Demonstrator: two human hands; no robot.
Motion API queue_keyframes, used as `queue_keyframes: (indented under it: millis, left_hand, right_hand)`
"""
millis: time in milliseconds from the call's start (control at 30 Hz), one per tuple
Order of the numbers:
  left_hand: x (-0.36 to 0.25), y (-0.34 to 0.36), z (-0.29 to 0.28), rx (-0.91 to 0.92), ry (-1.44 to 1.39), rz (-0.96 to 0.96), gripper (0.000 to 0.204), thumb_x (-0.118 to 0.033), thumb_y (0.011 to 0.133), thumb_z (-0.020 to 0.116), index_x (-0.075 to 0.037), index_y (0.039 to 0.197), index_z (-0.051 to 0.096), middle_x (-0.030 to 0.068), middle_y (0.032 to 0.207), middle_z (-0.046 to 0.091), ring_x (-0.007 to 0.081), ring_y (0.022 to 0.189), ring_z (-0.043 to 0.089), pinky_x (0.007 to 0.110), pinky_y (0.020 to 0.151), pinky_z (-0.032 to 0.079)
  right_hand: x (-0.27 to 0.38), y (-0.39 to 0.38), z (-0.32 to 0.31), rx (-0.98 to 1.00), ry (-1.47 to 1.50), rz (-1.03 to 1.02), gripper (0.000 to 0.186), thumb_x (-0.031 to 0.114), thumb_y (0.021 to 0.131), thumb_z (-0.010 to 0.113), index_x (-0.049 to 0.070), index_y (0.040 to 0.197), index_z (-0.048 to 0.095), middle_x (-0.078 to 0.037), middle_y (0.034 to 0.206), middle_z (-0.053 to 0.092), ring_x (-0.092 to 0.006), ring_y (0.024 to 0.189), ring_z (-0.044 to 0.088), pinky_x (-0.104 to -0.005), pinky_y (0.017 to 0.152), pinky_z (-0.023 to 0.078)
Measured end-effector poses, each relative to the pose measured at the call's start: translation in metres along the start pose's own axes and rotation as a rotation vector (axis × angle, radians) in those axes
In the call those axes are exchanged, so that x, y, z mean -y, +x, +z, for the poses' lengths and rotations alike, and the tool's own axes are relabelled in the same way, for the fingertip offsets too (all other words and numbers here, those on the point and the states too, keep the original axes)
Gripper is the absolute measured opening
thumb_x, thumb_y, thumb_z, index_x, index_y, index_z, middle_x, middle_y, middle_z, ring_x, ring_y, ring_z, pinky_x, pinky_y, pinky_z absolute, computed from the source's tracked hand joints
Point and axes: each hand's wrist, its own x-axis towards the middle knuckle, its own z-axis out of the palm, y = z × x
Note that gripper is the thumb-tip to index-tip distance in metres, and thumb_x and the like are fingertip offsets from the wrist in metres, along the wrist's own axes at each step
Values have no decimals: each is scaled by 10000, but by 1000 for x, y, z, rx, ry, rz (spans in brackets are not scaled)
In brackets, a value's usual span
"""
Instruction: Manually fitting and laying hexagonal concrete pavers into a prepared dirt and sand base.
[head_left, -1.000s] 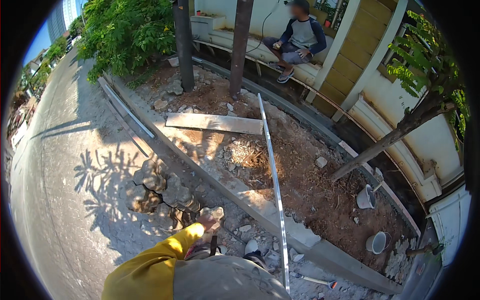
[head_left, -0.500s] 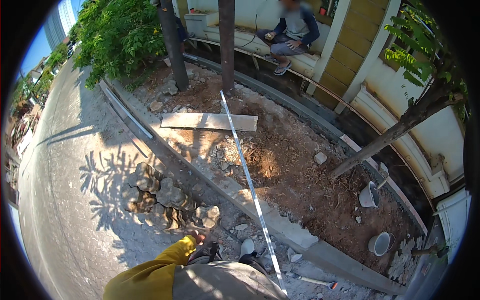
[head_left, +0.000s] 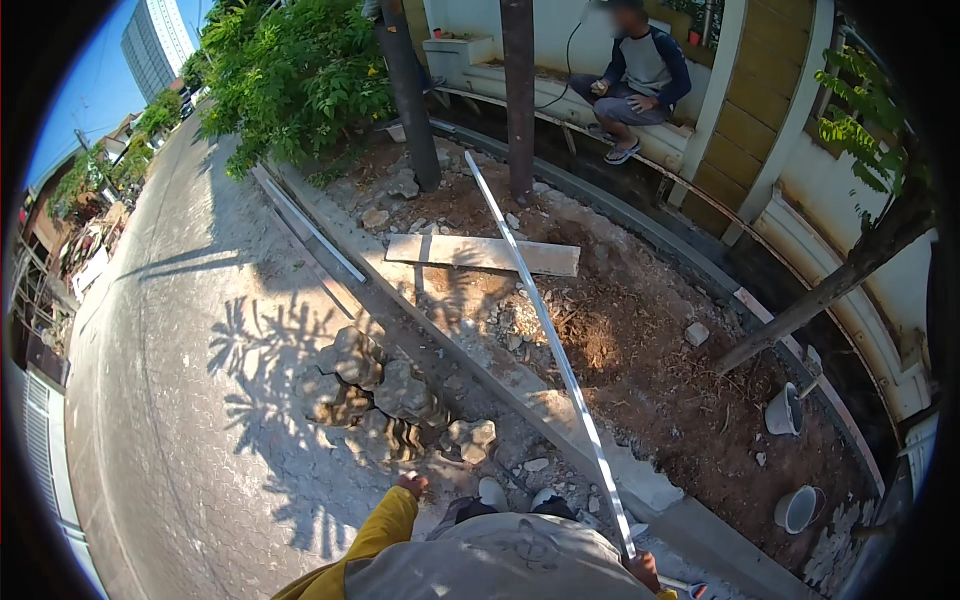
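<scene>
A long, thin, pale metal bar (head_left: 563, 360) slants from beside my lap across the low concrete kerb to the dirt bed. My right hand (head_left: 643, 570) is wrapped round its near end at the lower edge. Beyond the kerb, the far end of the bar hangs over or rests on the dirt near the dark posts; which one I cannot tell. My left hand (head_left: 412, 485), in a yellow sleeve, is loosely closed, with nothing visible in it. Just ahead of it lies a stack of wavy-edged paving blocks (head_left: 385, 395), apart from the fingers.
A pale plank (head_left: 482, 255) lies across the dirt bed. Two buckets (head_left: 797, 509) stand at the right, near a leaning tree trunk (head_left: 800, 300). Another person (head_left: 640, 75) sits on the far wall ledge. The concrete kerb (head_left: 520, 395) divides the bed from the paved road (head_left: 150, 400).
My view has turned left, so the scene sits further right. My right hand has come into view on the bar's near end. My left hand stays near the paving blocks.
</scene>
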Motion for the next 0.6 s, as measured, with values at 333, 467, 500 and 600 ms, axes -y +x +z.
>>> queue_keyframes:
  millis: [333,467,500,600]
  left_hand:
    - [100,-95,-47,-92,-461,-495,392,-282,1007,462,-133,1369,487,109,1261,639,329,950,679,503,689,500]
    - [124,-117,-19,-115,-625,-644,383,-303,1009,467,-121,1344,503,121,1212,648,326,884,678,513,665,494]
    - [127,-127,-8,-94,-620,-560,364,-302,1011,479,-122,1324,525,120,1154,661,317,864,673,507,665,506]
    - [110,-131,17,-187,-821,-545,328,-304,1009,503,-117,1271,566,110,1095,678,336,826,672,524,673,523]
  right_hand:
    - [191,136,-111,-92,322,-133,480,345,779,820,-66,888,597,-108,735,637,-218,601,603,-368,570,506]
    - [287,167,-167,119,511,-267,411,309,791,794,-54,822,605,-63,581,573,-187,448,545,-371,437,437]
    - [304,176,-169,104,575,-265,384,296,795,786,-43,812,607,-58,573,565,-178,453,565,-363,427,424]
    - [329,221,-189,178,464,-348,301,246,811,759,-16,808,612,-55,579,569,-173,466,590,-341,390,403]
